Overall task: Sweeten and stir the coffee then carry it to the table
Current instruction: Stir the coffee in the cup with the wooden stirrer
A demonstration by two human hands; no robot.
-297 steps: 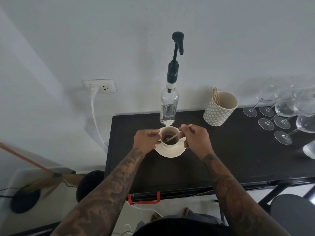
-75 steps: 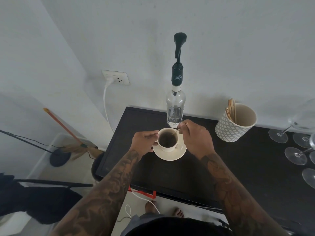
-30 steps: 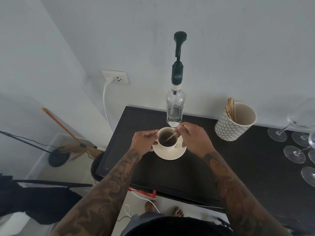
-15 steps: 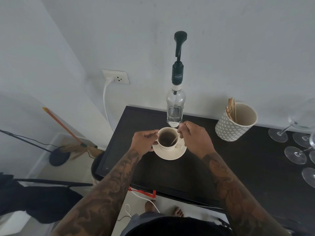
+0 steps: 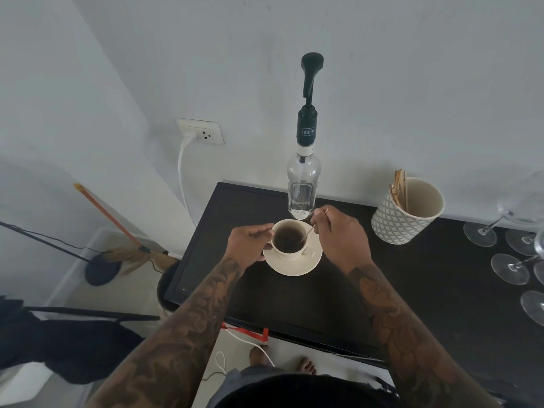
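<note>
A cream coffee cup [image 5: 290,242] sits on its saucer [image 5: 297,265] on the black table [image 5: 323,295], just in front of a clear pump bottle [image 5: 303,187]. The left hand [image 5: 248,244] curls closed on the cup's left side, where the handle is hidden. The right hand [image 5: 341,237] pinches a thin wooden stirrer [image 5: 309,231], fingers shut on it. Its long axis tilts: lower end in the dark coffee, upper end pointing up and right past the knuckles.

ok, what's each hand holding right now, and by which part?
Left hand: white ceramic coffee cup, at its handle side. Right hand: thin wooden stir stick, pinched near its upper end.
</note>
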